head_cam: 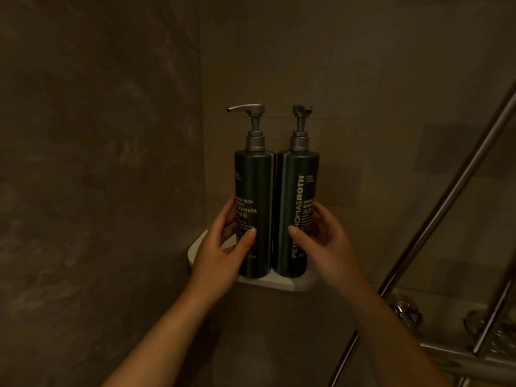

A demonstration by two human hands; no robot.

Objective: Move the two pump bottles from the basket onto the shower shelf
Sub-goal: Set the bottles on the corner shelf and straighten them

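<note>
A small white corner shelf point(279, 283) juts from dim brown stone-look walls point(97, 163), and both dark green pump bottles stand upright on it, touching side by side: the body cleanser bottle point(255, 188) at 9 o'clock of the shampoo bottle point(298, 191). The left hand point(223, 247) curls around the cleanser's lower half and the right hand point(324, 241) around the shampoo's, thumbs pressed on the fronts. Bare wall surrounds the shelf except toward 4 o'clock, where slanting metal shower rails point(452, 196) and blurred fittings crowd in; the fingertips behind the bottles are hidden.
</note>
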